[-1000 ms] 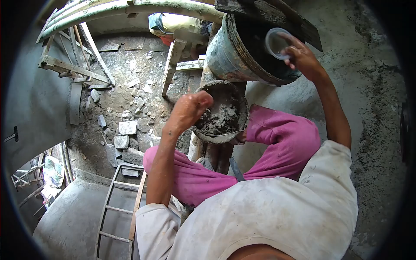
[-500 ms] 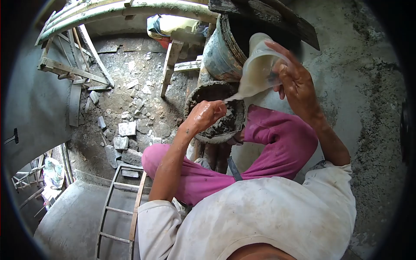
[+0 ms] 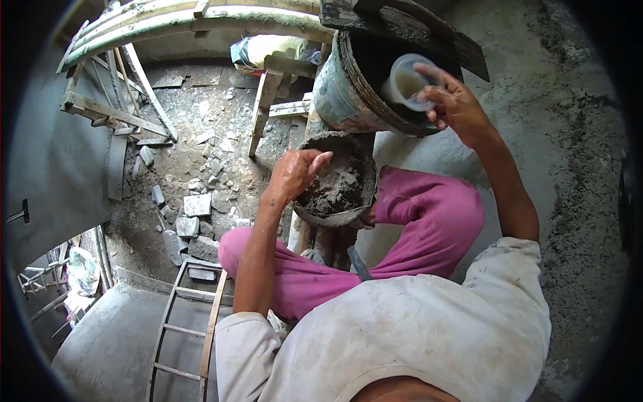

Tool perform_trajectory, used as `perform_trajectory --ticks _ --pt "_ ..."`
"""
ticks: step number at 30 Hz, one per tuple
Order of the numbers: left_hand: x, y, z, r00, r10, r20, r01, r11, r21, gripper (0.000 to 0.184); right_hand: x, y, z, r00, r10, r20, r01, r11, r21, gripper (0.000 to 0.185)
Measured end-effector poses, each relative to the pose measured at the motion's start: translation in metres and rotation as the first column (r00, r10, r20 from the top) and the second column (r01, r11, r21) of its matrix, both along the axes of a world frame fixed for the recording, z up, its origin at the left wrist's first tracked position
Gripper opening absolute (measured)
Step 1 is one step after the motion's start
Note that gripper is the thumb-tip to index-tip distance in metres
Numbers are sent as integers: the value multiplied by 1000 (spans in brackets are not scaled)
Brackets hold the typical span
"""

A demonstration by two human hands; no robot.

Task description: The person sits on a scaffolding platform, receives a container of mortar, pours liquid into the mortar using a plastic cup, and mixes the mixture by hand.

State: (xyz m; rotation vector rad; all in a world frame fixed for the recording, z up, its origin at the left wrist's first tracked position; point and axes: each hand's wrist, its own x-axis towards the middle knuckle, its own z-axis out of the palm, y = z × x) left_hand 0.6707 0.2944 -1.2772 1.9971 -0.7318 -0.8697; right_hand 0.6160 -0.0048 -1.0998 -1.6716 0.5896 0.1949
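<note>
My right hand (image 3: 459, 107) grips a translucent plastic cup (image 3: 396, 86) by its rim. The cup is tilted, its mouth facing my hand, over the opening of a large paint-stained drum (image 3: 341, 100). My wet left hand (image 3: 295, 173) is closed, its thumb pointing right, and nothing shows in it. It hovers at the left side of a round bucket (image 3: 335, 220) that holds grey, lumpy mortar (image 3: 338, 184). Whether it touches the bucket's rim cannot be told. The bucket stands between my knees.
Dark boards (image 3: 408, 33) lie across the drum's top. Broken rubble (image 3: 197, 205) litters the floor to the left. A wooden trestle (image 3: 264, 107) stands beyond the bucket, and a ladder-like frame (image 3: 187, 328) lies at lower left. A rough wall (image 3: 569, 167) rises at right.
The cup has moved up and back over the drum, and its stream of liquid has stopped. My left hand has shifted left, away from the bucket's middle.
</note>
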Motion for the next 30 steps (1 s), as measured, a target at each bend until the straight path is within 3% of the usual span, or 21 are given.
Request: perform_trajectory --ticks 1,2,3,4,6,7,9,10,12,15,17,18,21,23,25,27,30 --pt "0 -1 8 998 -65 17 62 987 147 37 4 -10 -9 1000 -1 9 1 1000 -3 45" --pt "-10 -2 13 994 -105 -33 104 994 -31 42 9 -22 -19 992 110 -61 -117 985 -129 42" --pt "-22 -3 12 981 -180 72 188 973 -136 45 14 -30 -28 968 206 -144 -237 940 -246 40" --pt "-34 -3 15 962 -268 61 274 953 -130 52 18 -33 -37 971 202 -132 -230 940 -253 40" --pt "-57 -4 7 909 -410 71 416 894 -165 68 26 -33 -52 934 258 -246 -357 686 -634 39" --pt "-65 -5 4 870 -482 103 491 864 -111 70 27 -31 -52 936 256 -242 -353 686 -637 39" --pt "-75 -7 -1 837 -545 42 546 837 -26 67 26 -19 -51 907 404 -120 -281 369 -886 41" --pt "-78 -10 -2 845 -534 36 535 845 -24 67 28 -3 -40 901 417 -122 -290 370 -883 41" --pt "-81 -14 -7 827 -560 -44 561 828 13 55 32 30 -17 912 387 -132 -369 639 -675 46" --pt "-88 -19 -38 865 -496 -75 497 868 -9 44 41 50 -34 880 475 14 -327 627 -707 48" --pt "-91 -23 -44 881 -453 -132 454 890 -25 39 55 64 -40 853 522 9 -379 631 -677 58" --pt "-91 -24 -45 893 -419 -164 425 905 -3 39 61 69 -48 887 460 50 -293 642 -708 58" --pt "-86 -20 -25 983 -104 -153 114 992 57 46 76 81 -73 866 438 240 -170 710 -684 63" --pt "-78 -4 -2 967 100 -233 -70 989 134 48 83 53 -113 890 417 185 -192 710 -677 63" --pt "-82 10 -3 953 255 -163 -248 967 61 49 77 57 -99 900 431 57 -216 557 -802 61" --pt "-77 30 14 910 350 -224 -354 935 24 50 77 63 -95 859 498 114 -193 522 -831 60" --pt "-67 69 32 823 477 -309 -525 847 -90 52 82 58 -98 841 527 121 -242 568 -787 60"
